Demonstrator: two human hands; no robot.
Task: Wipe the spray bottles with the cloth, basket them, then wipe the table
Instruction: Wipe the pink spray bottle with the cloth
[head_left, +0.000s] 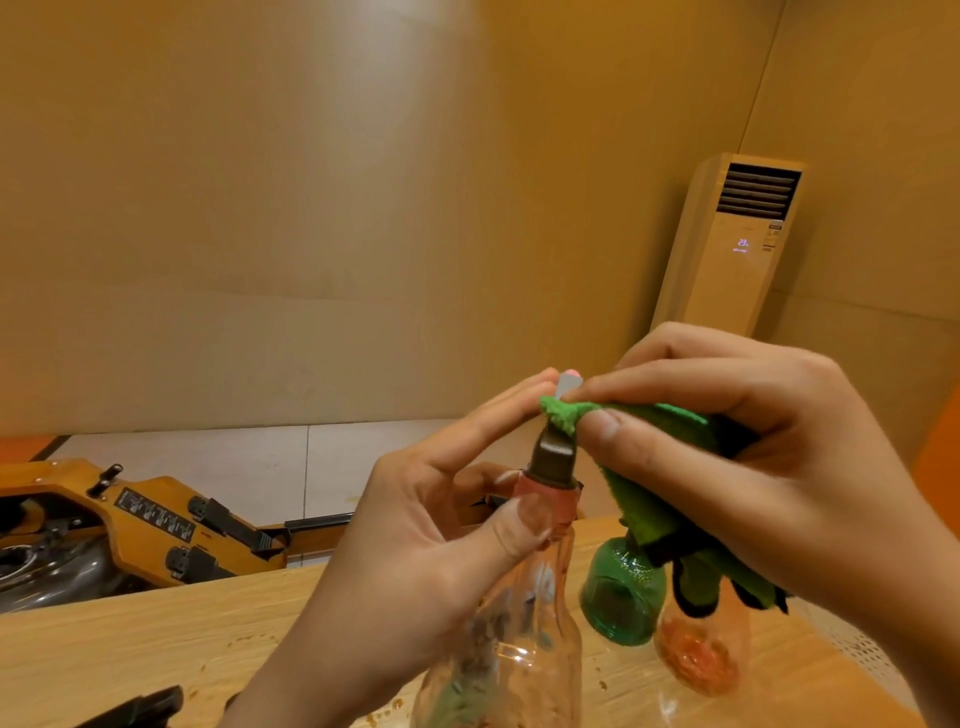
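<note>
Lower centre, the left hand (415, 545) grips the clear spray bottle (519, 649) by its neck. The right hand (779, 467) pinches the green cloth (660, 431) against its nozzle. A green bottle (621, 597) and an orange bottle (701, 654) stand on the bench (156, 634), lower right.

Centre frame: clear spray bottle (519, 649), pink collar, gripped at the neck by left hand (415, 545), thumb across the collar, fingertips up beside the nozzle. Right of centre: right hand (779, 467) pinching green cloth (649, 431) against the dark spray head (553, 457), rest of cloth hanging below the palm. Lower right, standing on wooden table (156, 639): green bottle (618, 597), orange bottle (701, 654) just beside it, tops hidden by cloth. Brown specks on tabletop, bottom centre. Upper right: floor-standing air conditioner (737, 244), display lit. Left edge: yellow-framed machine (145, 519) beyond the table.
</note>
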